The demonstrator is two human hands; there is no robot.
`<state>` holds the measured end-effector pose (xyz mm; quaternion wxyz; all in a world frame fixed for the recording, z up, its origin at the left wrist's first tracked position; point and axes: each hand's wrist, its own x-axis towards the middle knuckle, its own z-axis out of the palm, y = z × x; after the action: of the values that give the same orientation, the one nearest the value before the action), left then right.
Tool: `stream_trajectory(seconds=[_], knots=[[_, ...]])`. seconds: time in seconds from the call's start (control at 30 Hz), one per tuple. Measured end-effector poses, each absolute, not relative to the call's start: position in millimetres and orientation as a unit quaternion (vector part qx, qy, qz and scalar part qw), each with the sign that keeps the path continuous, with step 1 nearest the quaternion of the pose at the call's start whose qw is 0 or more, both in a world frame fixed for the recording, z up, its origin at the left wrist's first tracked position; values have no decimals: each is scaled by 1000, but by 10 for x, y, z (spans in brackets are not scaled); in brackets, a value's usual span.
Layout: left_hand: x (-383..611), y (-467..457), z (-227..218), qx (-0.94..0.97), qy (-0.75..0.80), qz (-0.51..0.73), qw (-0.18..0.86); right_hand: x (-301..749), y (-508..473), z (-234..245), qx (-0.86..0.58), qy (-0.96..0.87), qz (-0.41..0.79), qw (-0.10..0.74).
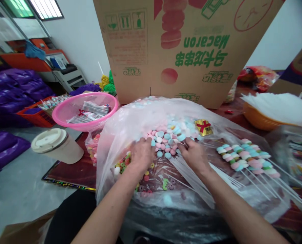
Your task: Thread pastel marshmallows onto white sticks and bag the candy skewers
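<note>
A pile of small pink, blue and white marshmallows (163, 142) lies on a sheet of clear plastic (120, 128). At its left side my left hand (142, 154) is closed, fingers curled together; what they hold, if anything, is hidden. My right hand (195, 156) reaches the right side of the pile with thumb and fingers drawn in, and I cannot make out what is between them. Under the right wrist fan white sticks (186, 169). Colourful ring-shaped gummies (145, 177) lie below my left hand. Finished-looking marshmallow skewers (249, 156) rest to the right.
A large cardboard box (140, 78) stands behind the plastic. To the left are a pink basket (61, 117) with packets and a lidded cup (69, 149). On the right, an orange basket (255, 117) holds white sticks. A gold wrapper (200, 132) lies near the marshmallows.
</note>
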<state>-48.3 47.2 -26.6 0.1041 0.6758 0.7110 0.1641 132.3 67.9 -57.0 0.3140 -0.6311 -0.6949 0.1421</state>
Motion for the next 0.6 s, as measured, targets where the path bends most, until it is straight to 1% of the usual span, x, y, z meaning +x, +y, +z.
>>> stream_trajectory(seconds=[0.03,0.1,0.13,0.2,0.23,0.3,0.37,0.43,0.5,0.6], knots=[[-495,512,-292,682,718,125,63,1315,791,-564,-627,-703,142,305],[-506,518,-343,689,717,105,31,1309,900,-548,-612,-714,149,305],[-506,491,-363,688,715,120,40,1311,889,-530,-610,-715,148,307],[-492,404,-388,675,708,179,107,1315,746,-464,-603,-705,179,327],[-477,356,-393,662,701,218,150,1308,631,-421,-591,-693,225,346],[-436,268,-397,636,681,293,216,1272,372,-339,-542,-651,360,390],[-404,201,-390,625,680,322,207,1226,143,-297,-486,-592,478,429],[-406,149,-369,641,696,286,155,1215,-16,-313,-473,-538,526,458],[-429,103,-339,672,697,215,125,1258,-120,-372,-483,-486,555,472],[-416,77,-320,706,683,130,134,1361,-239,-474,-481,-424,610,465]])
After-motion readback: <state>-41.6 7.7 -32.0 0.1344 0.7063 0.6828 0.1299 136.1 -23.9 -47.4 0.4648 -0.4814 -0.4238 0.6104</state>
